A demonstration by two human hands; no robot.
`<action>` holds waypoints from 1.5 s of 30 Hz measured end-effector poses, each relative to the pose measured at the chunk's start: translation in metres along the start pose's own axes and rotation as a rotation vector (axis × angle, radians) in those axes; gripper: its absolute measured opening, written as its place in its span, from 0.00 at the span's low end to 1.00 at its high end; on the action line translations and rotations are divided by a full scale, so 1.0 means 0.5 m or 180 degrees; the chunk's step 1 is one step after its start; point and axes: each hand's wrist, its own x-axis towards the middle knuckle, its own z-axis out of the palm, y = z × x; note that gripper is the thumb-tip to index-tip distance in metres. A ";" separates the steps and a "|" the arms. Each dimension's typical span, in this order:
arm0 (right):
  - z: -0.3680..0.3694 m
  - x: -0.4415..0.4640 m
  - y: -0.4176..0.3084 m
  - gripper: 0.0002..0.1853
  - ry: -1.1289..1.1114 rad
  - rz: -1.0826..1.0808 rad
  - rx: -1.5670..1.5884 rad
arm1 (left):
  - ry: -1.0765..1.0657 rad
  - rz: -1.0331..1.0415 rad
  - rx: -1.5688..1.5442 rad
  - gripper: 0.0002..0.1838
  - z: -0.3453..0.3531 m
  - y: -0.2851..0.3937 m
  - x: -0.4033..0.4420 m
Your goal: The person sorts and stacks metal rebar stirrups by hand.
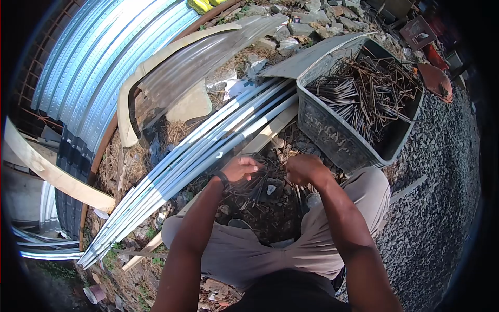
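Note:
My left hand (239,169), with a dark band on its wrist, hovers over the ground between my knees. Its fingers are loosely curled together, and I cannot make out what is in them. To its right my right hand (305,170) is closed in a fist, back of the hand up; whatever it grips is hidden. Below both hands, thin dark metal rods (253,193) lie loosely on the dirt. Close to my right hand stands a dark plastic bin (332,132) holding many bent, rusty metal rods (364,93).
Long pale-blue pipes (208,140) run diagonally on my left, beside a wooden strip (273,129). Beyond lie corrugated metal sheets (104,67) and a curved board (127,112). Grey gravel (431,197) covers the right side. Broken stones (312,21) lie at the back.

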 end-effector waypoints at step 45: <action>-0.010 0.024 0.038 0.13 0.0669 0.0823 0.0265 | 0.0198 -0.0364 0.0705 0.15 -0.004 0.011 0.023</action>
